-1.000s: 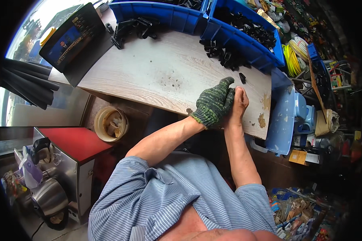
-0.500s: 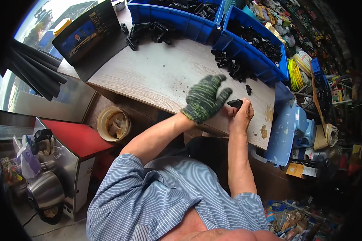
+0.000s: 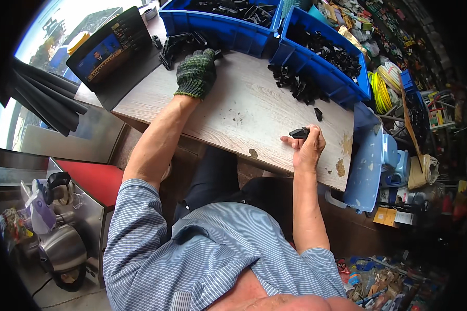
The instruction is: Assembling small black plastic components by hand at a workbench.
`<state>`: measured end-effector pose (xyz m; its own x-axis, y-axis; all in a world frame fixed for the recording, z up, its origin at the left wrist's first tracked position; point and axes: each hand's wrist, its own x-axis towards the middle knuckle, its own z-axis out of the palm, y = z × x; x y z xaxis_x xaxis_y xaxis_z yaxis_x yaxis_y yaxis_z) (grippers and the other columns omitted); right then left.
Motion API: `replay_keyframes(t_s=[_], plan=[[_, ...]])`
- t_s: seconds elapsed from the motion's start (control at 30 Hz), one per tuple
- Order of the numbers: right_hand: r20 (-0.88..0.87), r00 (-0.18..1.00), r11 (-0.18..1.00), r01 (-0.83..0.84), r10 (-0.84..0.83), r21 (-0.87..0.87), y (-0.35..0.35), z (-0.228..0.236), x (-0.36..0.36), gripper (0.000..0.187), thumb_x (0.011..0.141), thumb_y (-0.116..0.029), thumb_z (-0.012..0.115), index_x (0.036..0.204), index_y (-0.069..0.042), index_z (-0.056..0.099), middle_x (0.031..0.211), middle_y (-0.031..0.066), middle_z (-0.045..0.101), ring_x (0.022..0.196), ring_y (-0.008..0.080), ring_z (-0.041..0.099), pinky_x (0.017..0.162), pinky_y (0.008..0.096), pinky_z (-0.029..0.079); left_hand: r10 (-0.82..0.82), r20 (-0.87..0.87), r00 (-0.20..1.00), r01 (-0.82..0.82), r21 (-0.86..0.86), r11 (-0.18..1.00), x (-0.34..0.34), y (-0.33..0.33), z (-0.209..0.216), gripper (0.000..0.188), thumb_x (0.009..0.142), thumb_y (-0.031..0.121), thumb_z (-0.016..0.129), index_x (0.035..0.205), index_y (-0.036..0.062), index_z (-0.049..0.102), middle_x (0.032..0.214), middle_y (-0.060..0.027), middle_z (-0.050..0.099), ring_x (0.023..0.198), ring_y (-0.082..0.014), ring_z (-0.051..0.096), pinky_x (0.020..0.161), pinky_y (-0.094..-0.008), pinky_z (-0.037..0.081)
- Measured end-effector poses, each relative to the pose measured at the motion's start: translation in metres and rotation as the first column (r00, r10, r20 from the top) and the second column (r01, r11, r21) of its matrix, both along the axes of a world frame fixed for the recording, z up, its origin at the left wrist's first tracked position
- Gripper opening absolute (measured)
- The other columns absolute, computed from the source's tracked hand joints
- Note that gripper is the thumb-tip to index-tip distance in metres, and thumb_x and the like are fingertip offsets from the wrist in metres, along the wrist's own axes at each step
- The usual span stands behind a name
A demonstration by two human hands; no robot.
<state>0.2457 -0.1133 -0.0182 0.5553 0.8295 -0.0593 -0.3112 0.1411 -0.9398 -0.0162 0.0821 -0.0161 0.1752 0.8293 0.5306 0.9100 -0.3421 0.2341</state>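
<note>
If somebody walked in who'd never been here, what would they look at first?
Probably the green-and-black glove on the left hand, beside a pile of black parts at the table's far left. The bare right hand, near the table's right end, holds a black piece. Bright blue bins stand along the back, with a yellow coil beyond them on the right.

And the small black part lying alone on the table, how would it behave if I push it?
The black part is probably light, being small. Its angular outline suggests it would slide rather than roll across the pale table.
</note>
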Motion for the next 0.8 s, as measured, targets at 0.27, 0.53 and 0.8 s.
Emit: replay_keyframes(t_s=[0.27, 0.53, 0.8], plan=[[-0.023, 1.0, 0.999, 0.022, -0.021, 0.041, -0.002, 0.006, 0.0, 0.027, 0.098, -0.021, 0.051, 0.074, -0.01, 0.048, 0.053, -0.0008, 0.042, 0.04, 0.0097, 0.04, 0.055, 0.0445, 0.062, -0.202, -0.155, 0.967, 0.204, -0.003, 0.979, 0.012, -0.049, 0.008, 0.018, 0.092, 0.027, 0.062, 0.102, 0.014, 0.069, 0.091, -0.0126, 0.069, 0.085, -0.0329, 0.064, 0.075, -0.0462, 0.051], [-0.094, 0.99, 0.988, 0.097, -0.109, -0.123, 0.005, 0.012, 0.02, 0.034, 0.094, -0.027, 0.057, 0.066, -0.011, 0.045, 0.047, 0.0007, 0.033, 0.037, 0.0156, 0.038, 0.057, 0.0536, 0.061, -0.063, -0.009, 0.998, 0.061, -0.173, 0.983, 0.005, -0.04, 0.006, 0.033, 0.094, 0.039, 0.056, 0.097, 0.0101, 0.07, 0.096, -0.0151, 0.069, 0.094, -0.0384, 0.062, 0.083, -0.0498, 0.049], [-0.001, 0.741, 0.724, 0.655, -0.671, -0.219, 0.006, 0.038, 0.165, 0.037, 0.093, -0.04, 0.058, 0.093, -0.004, 0.048, 0.061, 0.0106, 0.042, 0.053, 0.0232, 0.05, 0.068, 0.0608, 0.06, -0.224, -0.063, 0.973, 0.216, -0.116, 0.97, 0.033, -0.078, 0.011, 0.025, 0.091, 0.033, 0.061, 0.088, 0.0091, 0.068, 0.089, -0.0155, 0.066, 0.088, -0.0382, 0.061, 0.076, -0.0513, 0.048]])
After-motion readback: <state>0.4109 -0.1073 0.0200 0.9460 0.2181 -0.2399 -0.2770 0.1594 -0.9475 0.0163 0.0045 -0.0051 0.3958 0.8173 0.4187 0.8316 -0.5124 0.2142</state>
